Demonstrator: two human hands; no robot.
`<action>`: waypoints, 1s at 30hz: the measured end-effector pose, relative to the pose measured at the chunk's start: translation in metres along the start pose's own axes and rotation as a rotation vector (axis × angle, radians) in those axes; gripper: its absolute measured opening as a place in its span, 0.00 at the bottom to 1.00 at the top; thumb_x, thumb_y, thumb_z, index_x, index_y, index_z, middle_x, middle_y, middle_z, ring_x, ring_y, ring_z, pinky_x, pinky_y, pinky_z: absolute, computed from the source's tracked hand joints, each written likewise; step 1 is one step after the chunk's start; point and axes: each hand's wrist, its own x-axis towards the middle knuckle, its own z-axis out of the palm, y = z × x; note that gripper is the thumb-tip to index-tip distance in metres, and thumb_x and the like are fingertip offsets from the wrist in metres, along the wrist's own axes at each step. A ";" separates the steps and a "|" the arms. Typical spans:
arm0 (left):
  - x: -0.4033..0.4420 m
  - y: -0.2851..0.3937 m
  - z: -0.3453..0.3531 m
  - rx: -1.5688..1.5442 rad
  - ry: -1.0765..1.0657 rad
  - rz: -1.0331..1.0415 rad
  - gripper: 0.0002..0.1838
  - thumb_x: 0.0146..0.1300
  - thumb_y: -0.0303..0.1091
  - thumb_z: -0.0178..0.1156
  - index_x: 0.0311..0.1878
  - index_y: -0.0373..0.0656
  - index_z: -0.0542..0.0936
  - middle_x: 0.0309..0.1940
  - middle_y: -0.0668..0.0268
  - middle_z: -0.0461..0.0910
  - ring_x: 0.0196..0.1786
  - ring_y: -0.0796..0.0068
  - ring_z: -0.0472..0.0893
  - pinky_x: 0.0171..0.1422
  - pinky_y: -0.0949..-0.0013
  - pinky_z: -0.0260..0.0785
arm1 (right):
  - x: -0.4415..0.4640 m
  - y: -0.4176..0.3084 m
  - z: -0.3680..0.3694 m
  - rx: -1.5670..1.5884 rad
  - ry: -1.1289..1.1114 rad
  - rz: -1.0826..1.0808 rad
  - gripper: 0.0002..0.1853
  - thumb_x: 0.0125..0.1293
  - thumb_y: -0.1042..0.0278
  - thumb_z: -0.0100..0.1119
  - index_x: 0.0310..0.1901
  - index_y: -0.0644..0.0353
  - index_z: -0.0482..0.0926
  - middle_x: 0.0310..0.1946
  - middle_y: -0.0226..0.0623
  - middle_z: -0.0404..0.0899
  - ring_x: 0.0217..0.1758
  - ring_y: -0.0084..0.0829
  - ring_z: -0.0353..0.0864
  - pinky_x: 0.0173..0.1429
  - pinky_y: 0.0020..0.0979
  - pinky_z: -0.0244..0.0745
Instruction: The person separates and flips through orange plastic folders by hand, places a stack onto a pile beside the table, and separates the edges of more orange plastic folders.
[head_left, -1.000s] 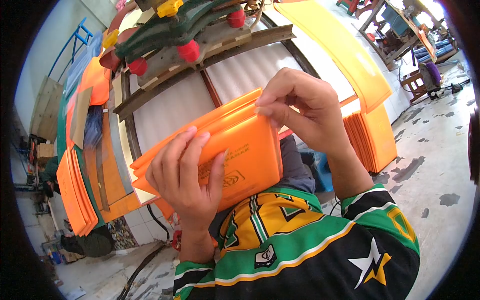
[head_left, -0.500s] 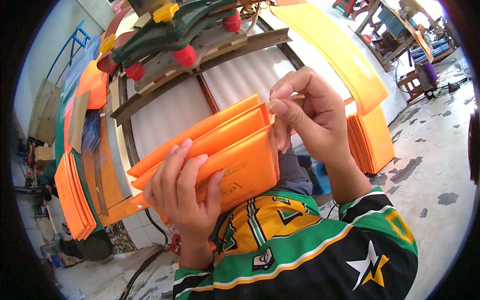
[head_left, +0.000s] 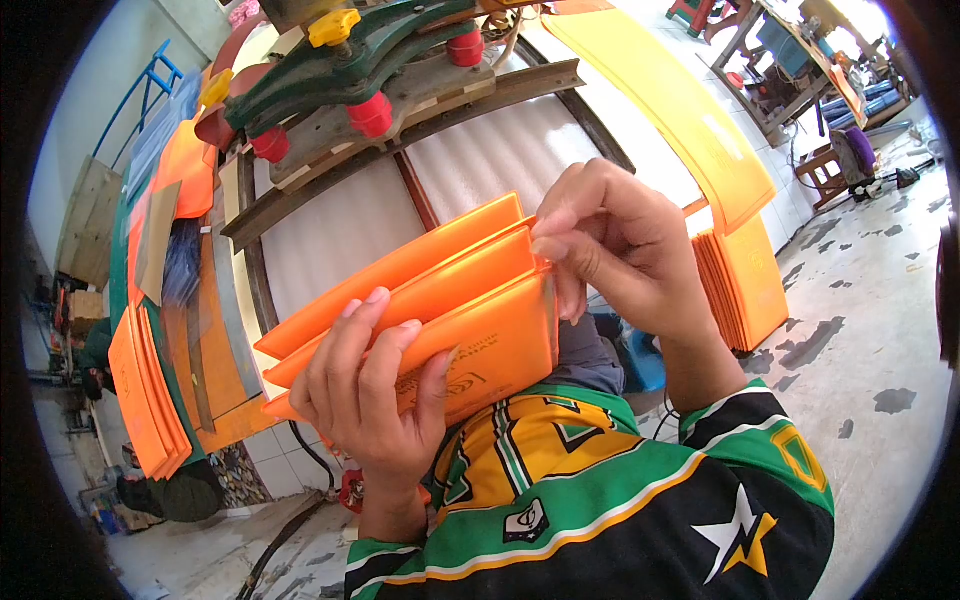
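Several orange plastic covers (head_left: 480, 345) are fanned apart in front of my body, the nearest with dark print and a logo. My left hand (head_left: 375, 390) grips them at their left part, with fingers reaching between the layers and the thumb on the printed face. At the upper right corner of the middle cover, my right hand (head_left: 610, 240) has its thumb and index finger pinched together on the edge. Its other fingers curl behind and are partly hidden.
A green metal press (head_left: 390, 60) with red knobs stands over a pale padded surface (head_left: 345, 225). Stacked orange covers (head_left: 740, 285) are at the right, beneath a yellow-orange sheet (head_left: 680, 110). More orange covers (head_left: 150, 395) lie at the left edge. A cluttered workbench (head_left: 770, 70) stands farther right.
The covers have fanned farther apart. My right hand moved away from their corner to the right, then came back and closed on the middle cover's corner.
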 end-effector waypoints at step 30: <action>-0.006 0.009 -0.010 0.015 -0.008 0.014 0.17 0.69 0.50 0.66 0.53 0.53 0.82 0.56 0.67 0.85 0.58 0.67 0.82 0.64 0.65 0.60 | 0.008 0.003 -0.004 -0.447 -0.038 -0.200 0.02 0.71 0.80 0.62 0.41 0.67 0.79 0.36 0.33 0.80 0.30 0.14 0.79 0.33 0.19 0.73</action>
